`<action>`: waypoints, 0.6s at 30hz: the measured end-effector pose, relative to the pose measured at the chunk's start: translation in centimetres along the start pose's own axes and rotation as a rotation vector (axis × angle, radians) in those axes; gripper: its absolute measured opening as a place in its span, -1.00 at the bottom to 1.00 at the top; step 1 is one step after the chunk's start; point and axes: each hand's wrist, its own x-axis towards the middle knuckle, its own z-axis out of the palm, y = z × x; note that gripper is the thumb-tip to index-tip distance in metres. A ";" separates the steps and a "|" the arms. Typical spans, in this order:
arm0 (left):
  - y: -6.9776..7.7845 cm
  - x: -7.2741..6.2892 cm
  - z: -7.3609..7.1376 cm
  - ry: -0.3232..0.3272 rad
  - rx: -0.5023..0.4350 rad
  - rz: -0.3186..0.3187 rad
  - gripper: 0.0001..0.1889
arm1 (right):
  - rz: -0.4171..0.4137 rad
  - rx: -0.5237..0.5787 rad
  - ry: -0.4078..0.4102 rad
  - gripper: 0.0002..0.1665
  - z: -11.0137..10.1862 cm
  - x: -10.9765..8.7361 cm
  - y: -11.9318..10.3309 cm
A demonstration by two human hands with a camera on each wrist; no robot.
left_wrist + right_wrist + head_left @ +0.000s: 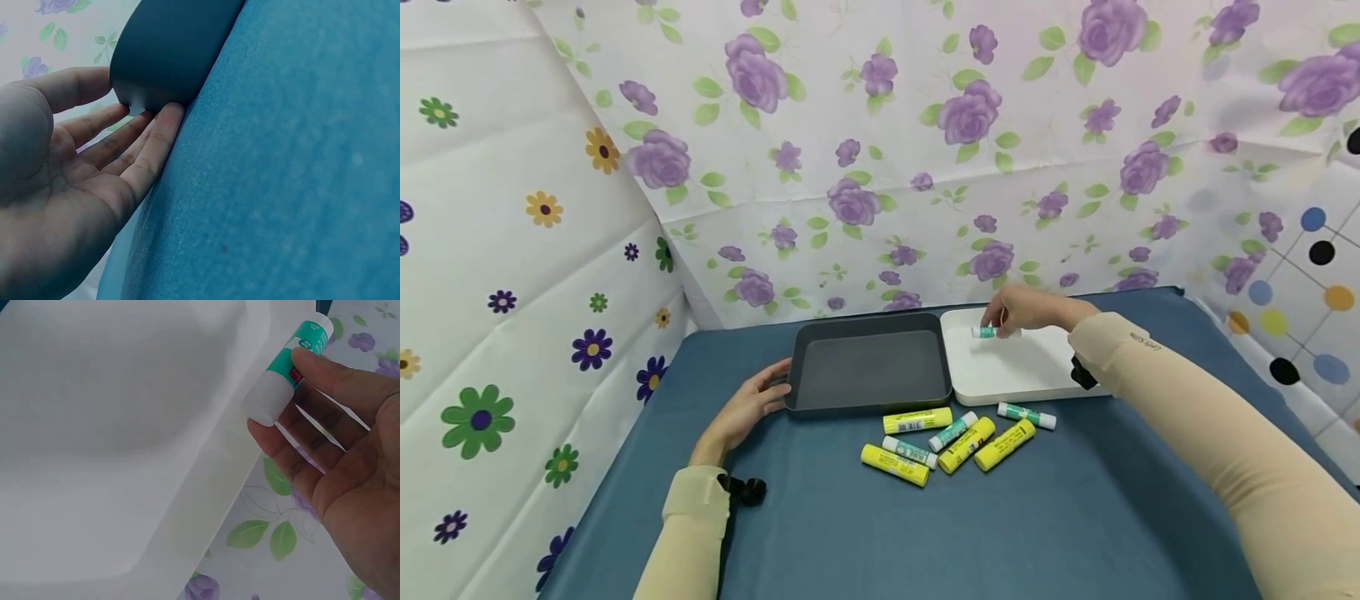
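Observation:
My right hand pinches a green-and-white glue stick between thumb and fingers, over the far part of a white tray. In the right wrist view the stick's white end points down toward the tray's wall. At the left, my left hand touches the side of a dark grey tray with extended fingers. The left wrist view shows the thumb at that tray's rim and the fingertips along its outer wall, close to the cloth. Nothing lies inside the dark tray.
In front of the trays lie several yellow glue sticks and three green-and-white glue sticks, loosely grouped on the blue tablecloth. Both trays stand side by side near the table's back edge, with a flowered curtain behind.

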 end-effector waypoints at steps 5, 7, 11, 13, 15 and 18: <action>0.1 -0.1 0.1 0.003 -0.005 0.001 -0.32 | -0.012 -0.017 -0.006 -0.70 0.4 0.1 0.4; 0.1 -0.1 0.1 0.002 -0.004 0.005 -0.32 | -0.016 -0.023 -0.011 -0.70 0.5 0.2 0.5; 0.1 -0.1 0.2 0.004 -0.005 0.004 -0.32 | -0.034 -0.042 -0.015 -0.69 0.8 0.3 0.6; 0.1 -0.1 0.2 0.006 -0.002 0.003 -0.32 | -0.039 -0.052 -0.013 -0.69 0.9 0.4 0.6; 0.0 -0.2 0.2 0.009 0.000 0.001 -0.32 | -0.043 -0.061 -0.013 -0.69 1.0 0.6 0.5; 0.0 -0.2 0.1 0.010 0.004 0.002 -0.32 | -0.027 -0.072 -0.021 -0.67 1.1 0.8 0.5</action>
